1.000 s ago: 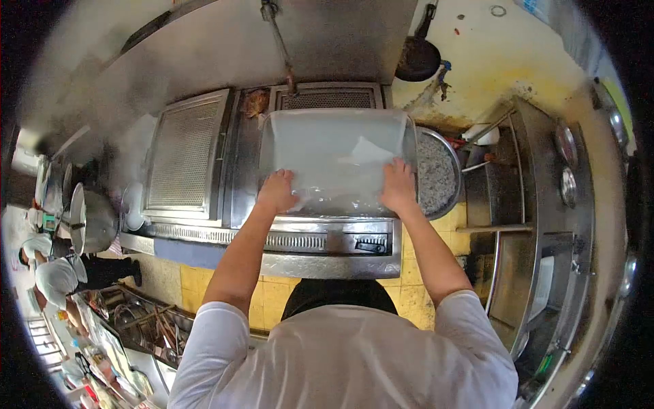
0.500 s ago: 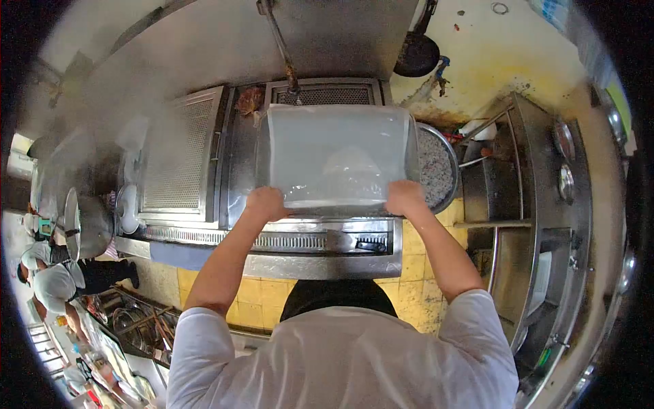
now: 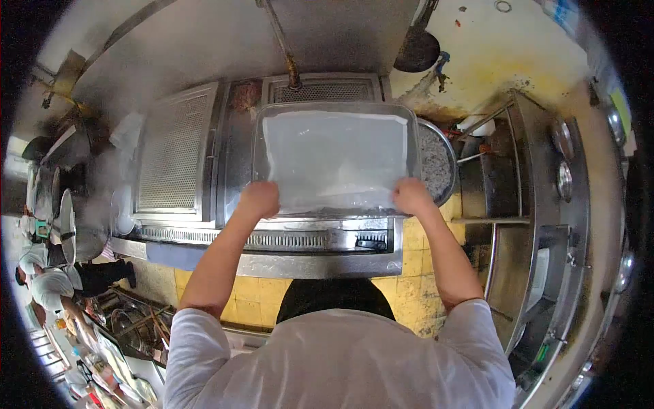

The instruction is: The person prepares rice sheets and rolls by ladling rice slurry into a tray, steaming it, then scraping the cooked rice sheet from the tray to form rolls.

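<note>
A large rectangular clear tray (image 3: 337, 160) with a pale, glossy, whitish layer inside is held over the steel stove counter. My left hand (image 3: 260, 199) is closed on its near left corner. At the near right corner, my right hand (image 3: 413, 197) grips the rim. The tray hides part of the counter beneath it. Just right of the tray, a round metal bowl (image 3: 447, 194) holds a pale, grainy mixture and is partly covered by the tray's edge.
A perforated metal panel (image 3: 174, 153) lies left on the counter. A tap pipe (image 3: 283, 44) comes down behind the tray. Steel shelving (image 3: 528, 225) stands at the right, and a dark ladle (image 3: 417, 51) hangs at the back. Another person (image 3: 54, 283) is far left.
The tray looks more level, its far rim and side walls now showing more clearly. My left hand has shifted slightly left and my right slightly right. Both still grip it.
</note>
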Action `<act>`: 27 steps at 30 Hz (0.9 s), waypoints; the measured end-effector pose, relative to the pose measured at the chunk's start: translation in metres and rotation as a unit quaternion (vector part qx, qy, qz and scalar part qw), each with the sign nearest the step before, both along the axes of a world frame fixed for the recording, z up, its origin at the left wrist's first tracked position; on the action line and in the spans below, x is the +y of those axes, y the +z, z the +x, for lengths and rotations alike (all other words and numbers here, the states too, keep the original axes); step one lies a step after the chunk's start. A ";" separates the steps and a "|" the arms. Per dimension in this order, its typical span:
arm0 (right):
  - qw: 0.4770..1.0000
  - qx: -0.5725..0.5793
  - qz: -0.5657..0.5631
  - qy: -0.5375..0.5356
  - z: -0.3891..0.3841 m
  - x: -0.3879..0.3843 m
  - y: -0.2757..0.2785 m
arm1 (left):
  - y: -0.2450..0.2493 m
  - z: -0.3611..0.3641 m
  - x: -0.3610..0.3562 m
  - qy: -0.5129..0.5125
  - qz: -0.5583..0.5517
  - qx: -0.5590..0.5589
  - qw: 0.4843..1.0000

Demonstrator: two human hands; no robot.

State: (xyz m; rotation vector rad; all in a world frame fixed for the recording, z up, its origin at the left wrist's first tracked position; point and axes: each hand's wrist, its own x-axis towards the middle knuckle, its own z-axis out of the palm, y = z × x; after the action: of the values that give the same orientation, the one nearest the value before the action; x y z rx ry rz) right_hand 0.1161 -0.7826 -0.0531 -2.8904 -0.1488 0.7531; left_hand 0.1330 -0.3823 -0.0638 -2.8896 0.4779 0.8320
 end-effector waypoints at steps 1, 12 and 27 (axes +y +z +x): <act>1.000 0.002 0.000 0.000 -0.004 0.005 0.007 | 0.013 0.001 -0.002 -0.019 -0.044 -0.034 0.998; 0.982 -0.170 0.056 -0.062 0.061 0.027 0.049 | 0.040 0.072 -0.042 0.015 -0.169 -0.132 0.977; 0.965 -0.239 -0.071 0.081 0.115 -0.007 -0.018 | -0.029 0.143 -0.024 -0.049 -0.016 -0.120 0.991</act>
State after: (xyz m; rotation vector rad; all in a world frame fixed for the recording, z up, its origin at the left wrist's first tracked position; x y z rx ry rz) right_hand 0.2309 -0.7895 -0.0706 -3.1709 -0.4035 0.0698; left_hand 0.2759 -0.4060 -0.0931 -2.9145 0.6040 0.4583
